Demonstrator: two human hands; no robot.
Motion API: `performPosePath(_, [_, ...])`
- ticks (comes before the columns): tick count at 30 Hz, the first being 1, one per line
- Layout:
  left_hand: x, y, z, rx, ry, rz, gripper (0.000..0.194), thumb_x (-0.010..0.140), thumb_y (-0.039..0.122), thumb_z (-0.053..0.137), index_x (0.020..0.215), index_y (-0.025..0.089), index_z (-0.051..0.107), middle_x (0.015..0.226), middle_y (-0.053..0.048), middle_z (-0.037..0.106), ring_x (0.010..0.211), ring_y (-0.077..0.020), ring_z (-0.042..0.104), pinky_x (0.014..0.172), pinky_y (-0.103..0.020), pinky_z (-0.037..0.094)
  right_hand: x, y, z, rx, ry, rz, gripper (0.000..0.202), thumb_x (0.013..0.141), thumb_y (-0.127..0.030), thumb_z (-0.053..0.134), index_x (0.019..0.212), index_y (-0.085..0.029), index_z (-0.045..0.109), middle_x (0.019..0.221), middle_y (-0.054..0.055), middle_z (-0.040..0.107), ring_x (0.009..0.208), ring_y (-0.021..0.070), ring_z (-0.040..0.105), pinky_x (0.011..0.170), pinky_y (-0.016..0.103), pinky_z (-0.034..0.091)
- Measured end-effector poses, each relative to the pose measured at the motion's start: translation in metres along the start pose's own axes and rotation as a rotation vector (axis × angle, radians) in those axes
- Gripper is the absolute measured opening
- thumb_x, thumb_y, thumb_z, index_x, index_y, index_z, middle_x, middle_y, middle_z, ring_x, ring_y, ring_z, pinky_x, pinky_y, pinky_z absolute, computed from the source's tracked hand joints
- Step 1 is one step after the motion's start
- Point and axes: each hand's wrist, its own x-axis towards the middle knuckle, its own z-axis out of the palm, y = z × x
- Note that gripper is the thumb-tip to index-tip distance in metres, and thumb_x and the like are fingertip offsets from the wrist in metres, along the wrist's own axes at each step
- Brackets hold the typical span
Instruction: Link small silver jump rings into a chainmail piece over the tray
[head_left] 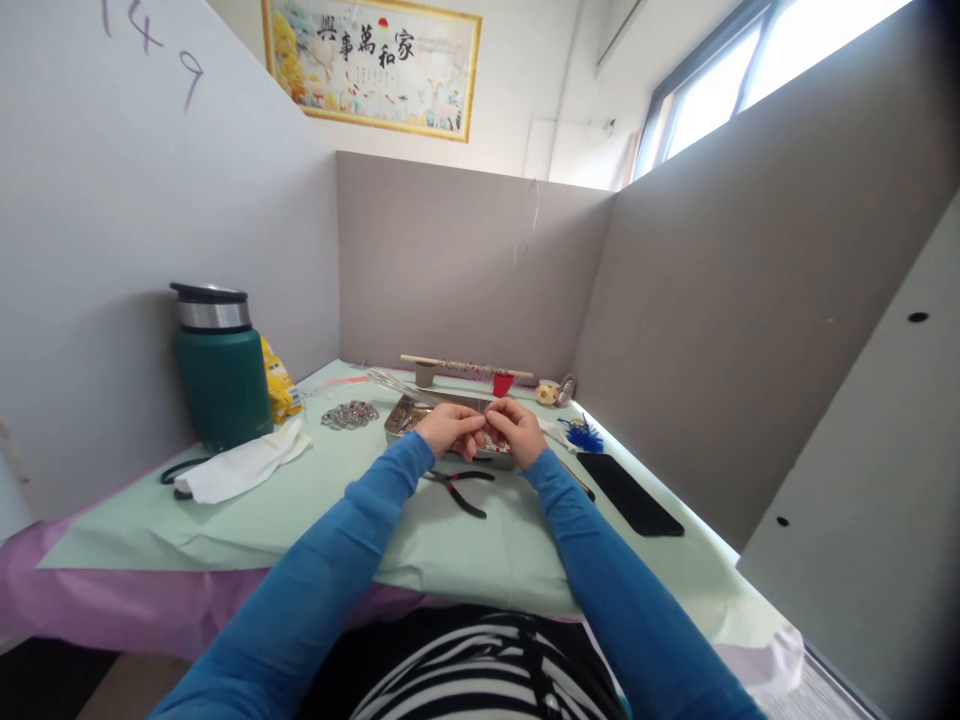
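Note:
My left hand [452,430] and my right hand [516,430] meet above a metal tray [395,420]. The fingertips of both are pinched together, nearly touching, around something too small to make out. A bundle of thin silvery wires [401,384] slants from the upper left towards the back of my left hand; whether that hand grips it I cannot tell. Small red and pale pieces lie in the tray, partly hidden by my hands. Just below them on the table are pliers [459,490] with dark, red-marked handles, spread apart.
Left stand a green flask [223,375], a white cloth [241,465] and a heap of silvery pieces with red beads [349,415]. Behind, a wooden stick [465,366] rests across two small cups. Right lie a black phone [630,494] and a blue tassel [584,435]. Partitions [472,260] enclose the table.

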Motion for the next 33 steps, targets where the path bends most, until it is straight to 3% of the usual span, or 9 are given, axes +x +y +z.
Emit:
performPosePath(8, [-0.003, 0.004, 0.003, 0.463, 0.023, 0.007, 0.023, 0.078, 0.029, 0.053, 0.06, 0.014, 0.054, 0.042, 0.001, 0.055, 0.036, -0.0096, 0.051, 0.042, -0.019, 0.038, -0.001, -0.004, 0.001, -0.138, -0.002, 0.031, 0.013, 0.066, -0.026, 0.057, 0.07, -0.019, 0.048, 0.052, -0.007, 0.046, 0.044, 0.0075, 0.041, 0.044, 0.022, 0.033])
performPosePath(12, [-0.007, 0.007, 0.009, 0.774, 0.127, 0.058, 0.025, 0.076, 0.022, 0.047, 0.053, 0.017, 0.053, 0.036, 0.003, 0.05, 0.037, -0.0116, 0.052, 0.048, -0.021, 0.04, -0.001, 0.002, 0.003, -0.243, 0.031, -0.025, 0.009, 0.064, -0.023, 0.055, 0.068, -0.019, 0.048, 0.056, -0.006, 0.049, 0.049, 0.0081, 0.043, 0.049, 0.023, 0.037])
performPosePath(15, [-0.007, 0.007, 0.013, 0.875, 0.185, 0.084, 0.028, 0.075, 0.018, 0.045, 0.047, 0.018, 0.049, 0.033, 0.002, 0.047, 0.038, -0.0126, 0.052, 0.05, -0.021, 0.041, -0.001, 0.004, 0.003, -0.275, 0.041, -0.029, 0.009, 0.064, -0.024, 0.056, 0.066, -0.018, 0.05, 0.056, -0.005, 0.051, 0.05, 0.0089, 0.045, 0.05, 0.023, 0.037])
performPosePath(22, [0.001, 0.002, 0.004, 0.419, 0.059, 0.013, 0.022, 0.079, 0.023, 0.048, 0.058, 0.016, 0.051, 0.04, 0.002, 0.052, 0.033, -0.0097, 0.049, 0.039, -0.019, 0.035, 0.0, -0.003, 0.0, -0.081, 0.065, 0.062, 0.025, 0.072, -0.042, 0.058, 0.074, -0.018, 0.053, 0.058, -0.004, 0.051, 0.044, 0.0076, 0.043, 0.04, 0.021, 0.031])
performPosePath(29, [0.002, 0.002, 0.004, 0.222, 0.116, -0.01, 0.019, 0.078, 0.024, 0.055, 0.063, 0.013, 0.052, 0.049, 0.001, 0.055, 0.032, -0.0077, 0.048, 0.036, -0.019, 0.036, 0.0, 0.0, 0.002, -0.142, 0.202, -0.042, 0.024, 0.074, -0.041, 0.059, 0.068, -0.019, 0.052, 0.053, -0.005, 0.047, 0.043, 0.0071, 0.038, 0.042, 0.022, 0.032])
performPosePath(33, [0.001, 0.001, 0.002, 0.113, 0.085, -0.007, 0.016, 0.076, 0.026, 0.059, 0.072, 0.011, 0.056, 0.051, 0.002, 0.056, 0.033, -0.006, 0.047, 0.036, -0.018, 0.037, 0.001, 0.002, 0.001, -0.113, 0.126, 0.007, 0.023, 0.073, -0.041, 0.06, 0.081, -0.02, 0.059, 0.056, -0.004, 0.05, 0.044, 0.0084, 0.041, 0.042, 0.022, 0.033])
